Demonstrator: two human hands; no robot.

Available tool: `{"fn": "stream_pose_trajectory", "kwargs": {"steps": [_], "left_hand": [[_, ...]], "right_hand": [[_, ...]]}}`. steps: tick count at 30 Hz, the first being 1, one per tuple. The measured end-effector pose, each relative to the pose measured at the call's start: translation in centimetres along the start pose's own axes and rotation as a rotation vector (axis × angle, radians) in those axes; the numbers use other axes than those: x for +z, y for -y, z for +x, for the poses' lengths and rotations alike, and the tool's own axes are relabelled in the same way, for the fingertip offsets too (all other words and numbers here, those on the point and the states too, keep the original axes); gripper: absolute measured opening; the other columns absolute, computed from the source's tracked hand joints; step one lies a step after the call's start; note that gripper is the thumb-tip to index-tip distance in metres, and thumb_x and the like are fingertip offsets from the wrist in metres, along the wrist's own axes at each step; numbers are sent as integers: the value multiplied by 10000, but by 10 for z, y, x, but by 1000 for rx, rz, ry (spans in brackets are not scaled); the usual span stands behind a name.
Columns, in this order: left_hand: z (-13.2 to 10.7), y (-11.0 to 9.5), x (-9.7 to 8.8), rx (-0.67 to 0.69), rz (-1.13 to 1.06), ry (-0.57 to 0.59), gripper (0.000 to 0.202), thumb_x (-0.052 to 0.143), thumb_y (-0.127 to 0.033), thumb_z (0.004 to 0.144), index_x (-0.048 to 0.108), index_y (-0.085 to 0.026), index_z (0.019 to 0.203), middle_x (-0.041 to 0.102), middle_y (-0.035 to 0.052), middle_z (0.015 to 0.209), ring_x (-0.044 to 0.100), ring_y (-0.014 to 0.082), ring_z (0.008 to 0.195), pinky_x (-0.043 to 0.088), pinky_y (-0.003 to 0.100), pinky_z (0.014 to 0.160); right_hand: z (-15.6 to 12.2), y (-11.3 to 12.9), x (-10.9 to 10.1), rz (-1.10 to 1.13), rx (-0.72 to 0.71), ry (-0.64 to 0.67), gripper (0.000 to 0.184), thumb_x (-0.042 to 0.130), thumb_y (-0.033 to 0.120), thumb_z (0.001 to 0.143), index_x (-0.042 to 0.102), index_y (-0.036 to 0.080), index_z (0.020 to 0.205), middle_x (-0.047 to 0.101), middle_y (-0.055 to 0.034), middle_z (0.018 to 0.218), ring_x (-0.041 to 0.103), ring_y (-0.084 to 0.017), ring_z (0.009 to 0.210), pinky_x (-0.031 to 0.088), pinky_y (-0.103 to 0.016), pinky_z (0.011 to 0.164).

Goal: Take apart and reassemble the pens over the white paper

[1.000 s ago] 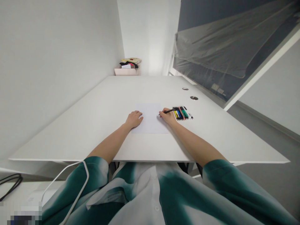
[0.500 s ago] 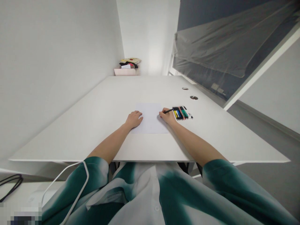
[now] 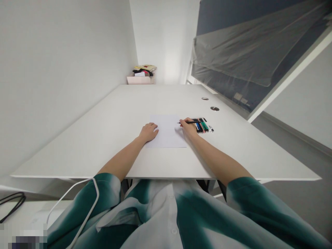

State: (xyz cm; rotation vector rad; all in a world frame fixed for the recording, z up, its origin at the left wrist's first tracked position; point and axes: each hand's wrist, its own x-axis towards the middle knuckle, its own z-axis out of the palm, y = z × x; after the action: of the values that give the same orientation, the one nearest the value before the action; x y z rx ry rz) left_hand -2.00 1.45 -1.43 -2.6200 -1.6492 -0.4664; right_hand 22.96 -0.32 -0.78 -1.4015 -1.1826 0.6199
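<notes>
A white sheet of paper (image 3: 166, 136) lies flat on the white table, and I can make out no marks on it. My left hand (image 3: 148, 132) rests palm down over the sheet's left edge, fingers stretched out and thumb apart. Above the right part of the sheet, my right hand (image 3: 188, 127) pinches a slim black pen (image 3: 191, 122). Its tip points left and looks raised off the paper. Just right of this hand, a row of coloured pens and markers (image 3: 203, 125) lies on the table, partly covered by the hand and wrist.
Two round cable grommets (image 3: 214, 108) are set into the tabletop (image 3: 103, 138) at the right. A pale box with folded items (image 3: 140, 80) stands at the far end. A white cable (image 3: 95, 197) loops by my left sleeve. Plastic sheeting (image 3: 233, 52) hangs at the right.
My right hand has lifted and shifted a little to the right with the pen, which now lies more level. My left hand has stayed in place.
</notes>
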Motion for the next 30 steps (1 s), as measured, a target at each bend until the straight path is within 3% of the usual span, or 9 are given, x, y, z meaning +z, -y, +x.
{"fn": "stream_pose_trajectory", "kwargs": {"steps": [6, 11, 16, 24, 30], "left_hand": [[-1, -5, -5, 43, -51, -89, 327, 502, -341, 910, 638, -188, 1165, 621, 122, 1275, 572, 267, 1156, 437, 444, 1019], [-4, -26, -14, 201, -163, -190, 331, 508, -325, 915, 623, -182, 1191, 650, 108, 1236, 569, 244, 1176, 409, 421, 1051], [-5, -40, -14, 337, -198, -208, 293, 503, -325, 920, 655, -209, 1141, 683, 83, 1182, 596, 231, 1127, 423, 414, 1022], [-3, -39, -12, 345, -156, -203, 272, 476, -299, 935, 714, -200, 1021, 716, 83, 1094, 617, 225, 1069, 431, 416, 991], [-3, -33, -12, 274, -131, -197, 265, 493, -289, 923, 726, -195, 1008, 716, 85, 1111, 614, 244, 1068, 434, 430, 981]], "right_hand": [[-6, 9, 5, 130, -46, 109, 305, 697, 451, 696, 543, 221, 566, 592, 6, 552, 531, -151, 595, 413, -292, 625], [-15, 15, 13, 210, -87, 335, 338, 750, 496, 658, 580, 208, 607, 608, 11, 565, 513, -127, 558, 402, -282, 606], [-26, 23, 18, 242, -85, 468, 334, 774, 491, 645, 612, 200, 650, 638, 4, 596, 539, -129, 586, 424, -281, 630], [-26, 22, 18, 341, -35, 525, 349, 775, 508, 650, 633, 190, 671, 639, 2, 606, 517, -112, 568, 400, -264, 596], [-18, 23, 12, 529, 150, 524, 440, 698, 622, 709, 653, 184, 732, 553, 7, 503, 508, -127, 504, 395, -273, 554]]}}
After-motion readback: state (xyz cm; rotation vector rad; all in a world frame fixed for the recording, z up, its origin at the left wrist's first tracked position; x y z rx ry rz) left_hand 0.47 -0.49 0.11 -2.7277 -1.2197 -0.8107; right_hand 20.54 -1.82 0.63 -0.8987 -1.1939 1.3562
